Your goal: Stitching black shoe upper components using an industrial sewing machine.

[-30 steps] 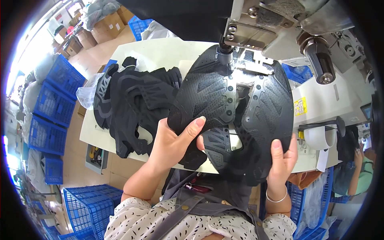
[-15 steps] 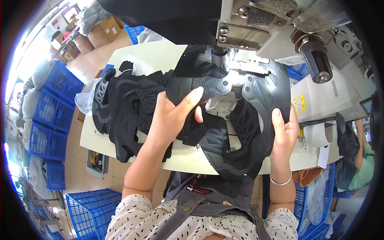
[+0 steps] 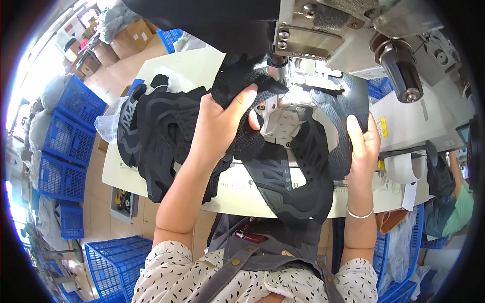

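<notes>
My left hand pinches the left side of a black textured shoe upper, thumb on top, fabric bunched under the fingers. On the other side, my right hand grips the upper's right edge, thumb on top. The upper's far part lies under the needle area of a sewing machine, lit brightly; the stitching point itself is hidden. Nearer me, another black upper with raised patterned panels hangs over the table's front edge. To the left lies a pile of black uppers.
The cream worktable has ruler marks along its near edge. Blue plastic crates are stacked at left, with another crate on the floor. Cardboard boxes stand far left. At far right, a person in a green sleeve is partly visible.
Both hands have shifted slightly away from me with the upper. Its left side is now folded and bunched at my left thumb, and its right edge sits a little farther right.
</notes>
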The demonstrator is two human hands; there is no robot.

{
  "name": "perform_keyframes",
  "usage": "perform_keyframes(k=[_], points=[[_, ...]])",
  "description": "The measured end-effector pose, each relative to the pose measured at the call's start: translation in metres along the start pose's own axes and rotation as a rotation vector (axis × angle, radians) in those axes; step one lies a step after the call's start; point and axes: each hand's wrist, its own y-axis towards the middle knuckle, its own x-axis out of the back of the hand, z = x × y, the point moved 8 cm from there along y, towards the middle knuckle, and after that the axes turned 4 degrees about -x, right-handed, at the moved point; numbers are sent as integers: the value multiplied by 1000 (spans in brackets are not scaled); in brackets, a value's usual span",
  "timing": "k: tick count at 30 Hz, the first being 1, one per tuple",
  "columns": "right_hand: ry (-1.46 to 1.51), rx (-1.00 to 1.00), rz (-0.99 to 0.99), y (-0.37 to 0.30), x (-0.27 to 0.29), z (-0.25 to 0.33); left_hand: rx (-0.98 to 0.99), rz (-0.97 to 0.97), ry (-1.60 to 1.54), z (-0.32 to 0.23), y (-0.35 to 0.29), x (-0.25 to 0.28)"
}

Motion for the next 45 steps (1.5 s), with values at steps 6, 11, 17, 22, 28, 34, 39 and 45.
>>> perform_keyframes(k=[6, 11, 17, 22, 28, 34, 39, 45], points=[[291, -228, 209, 65, -36, -12, -23, -298, -69, 7, 16, 20], [312, -96, 337, 110, -17, -42, -33, -417, -20, 3, -12, 93], [-1235, 137, 256, -27, -4, -32, 225, -703, 78, 60, -120, 194], [-1402, 44, 211, -61, 10, -50, -151, -652, 1272, 21, -128, 185], [-1196, 130, 164, -62, 13, -53, -483, -301, 1122, -2, -117, 61], [32, -131, 90, -51, 14, -14, 824, 676, -288, 107, -175, -52], [153, -71, 34, -51, 17, -4, 736, 255, -868, 94, -140, -81], [70, -34, -61, -64, 15, -5, 421, 69, -731, 47, -94, -45]])
